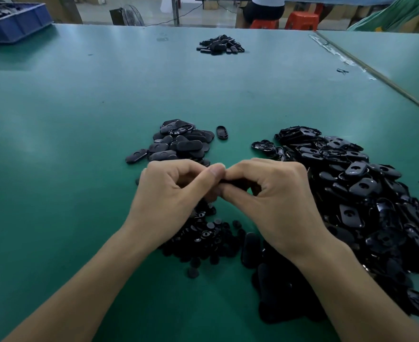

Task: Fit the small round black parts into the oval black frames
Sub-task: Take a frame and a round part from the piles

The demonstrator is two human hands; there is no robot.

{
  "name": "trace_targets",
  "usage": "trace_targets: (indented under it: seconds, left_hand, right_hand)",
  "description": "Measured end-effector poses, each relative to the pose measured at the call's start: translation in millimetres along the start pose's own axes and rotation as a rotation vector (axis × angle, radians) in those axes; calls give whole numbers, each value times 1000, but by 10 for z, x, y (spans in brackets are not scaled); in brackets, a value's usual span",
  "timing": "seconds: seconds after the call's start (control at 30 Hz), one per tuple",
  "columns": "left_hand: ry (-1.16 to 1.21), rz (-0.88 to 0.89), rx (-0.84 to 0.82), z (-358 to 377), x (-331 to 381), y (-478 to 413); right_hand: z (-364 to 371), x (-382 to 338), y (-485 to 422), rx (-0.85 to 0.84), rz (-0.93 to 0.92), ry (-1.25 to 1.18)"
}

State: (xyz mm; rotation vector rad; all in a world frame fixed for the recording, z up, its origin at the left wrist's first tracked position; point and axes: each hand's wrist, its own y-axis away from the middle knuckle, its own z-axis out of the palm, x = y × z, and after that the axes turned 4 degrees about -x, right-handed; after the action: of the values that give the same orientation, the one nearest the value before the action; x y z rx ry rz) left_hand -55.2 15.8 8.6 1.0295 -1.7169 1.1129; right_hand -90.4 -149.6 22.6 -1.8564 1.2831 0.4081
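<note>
My left hand (176, 191) and my right hand (267, 193) meet above the green table, fingers curled, and together pinch one oval black frame (235, 185), mostly hidden between the fingertips. Whether a round part is in it cannot be seen. Below the hands lies a heap of small round black parts (208, 240). A big pile of oval frames (366, 198) spreads to the right. Behind the hands sits a smaller pile of oval pieces (178, 144), with a single oval frame (222, 132) beside it.
Another small black pile (219, 45) lies far back on the green table (67, 119). A blue crate (16, 19) stands at the far left corner. A seam to a second table (376, 72) runs along the right. Red stools (302, 19) and a seated person are beyond.
</note>
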Motion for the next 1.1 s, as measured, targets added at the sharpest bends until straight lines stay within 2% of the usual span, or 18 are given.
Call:
trace_targets:
  seconds: [0.13, 0.27, 0.43, 0.73, 0.83, 0.9, 1.03, 1.1]
  left_hand:
    - [208, -68, -63, -24, -4, 0]
    - [342, -118, 25, -12, -50, -24]
    - [377, -97, 27, 7, -61, -28]
    - [374, -35, -50, -3, -80, -21]
    - [356, -30, -18, -10, -89, -35]
    - [326, -3, 24, -8, -93, -34]
    - [248, 61, 117, 14, -84, -42]
    - [303, 50, 133, 15, -90, -44]
  right_hand:
    - [-14, 5, 1, 30, 16, -62]
    - [2, 16, -3, 0, 127, -217]
    - [-15, 41, -47, 4, 237, -406]
    - [-36, 41, -61, -12, 253, -525]
    - [-39, 20, -60, -24, 260, -584]
    - [-39, 19, -48, -28, 267, -544]
    - [-17, 45, -14, -72, 212, -162]
    - [-17, 53, -6, -122, 198, -11]
